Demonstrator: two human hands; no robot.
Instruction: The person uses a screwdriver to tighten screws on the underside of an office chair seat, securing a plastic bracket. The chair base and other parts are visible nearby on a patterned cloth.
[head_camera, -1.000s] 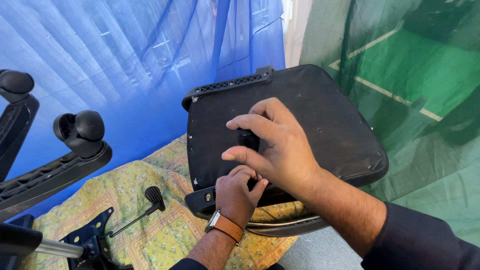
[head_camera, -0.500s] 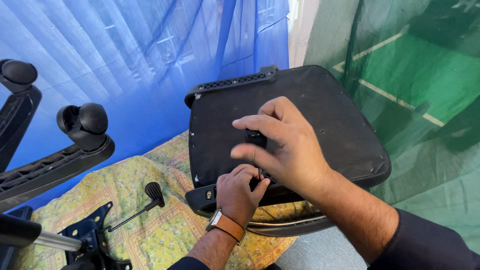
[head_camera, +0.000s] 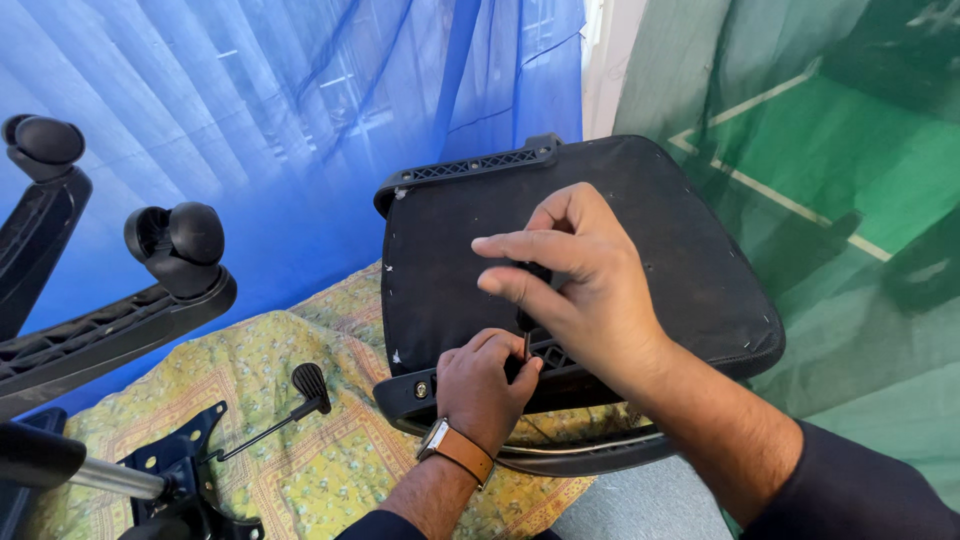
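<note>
Your right hand (head_camera: 580, 290), in the middle of the frame, is closed around the dark handle of a screwdriver (head_camera: 526, 320), whose tip points down at the lower edge of the black chair seat (head_camera: 680, 250). Just below it, your left hand (head_camera: 485, 385) is curled shut, pinching the tool's shaft against that edge. The seat lies upturned on a yellow patterned cloth (head_camera: 300, 350) and stretches away to the upper right behind both hands.

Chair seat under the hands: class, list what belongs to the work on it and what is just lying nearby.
In use:
chair seat
screwdriver
right hand, gripping the screwdriver
left hand, at its tip

Lying about:
wheeled chair base
lever mechanism
yellow cloth
</note>
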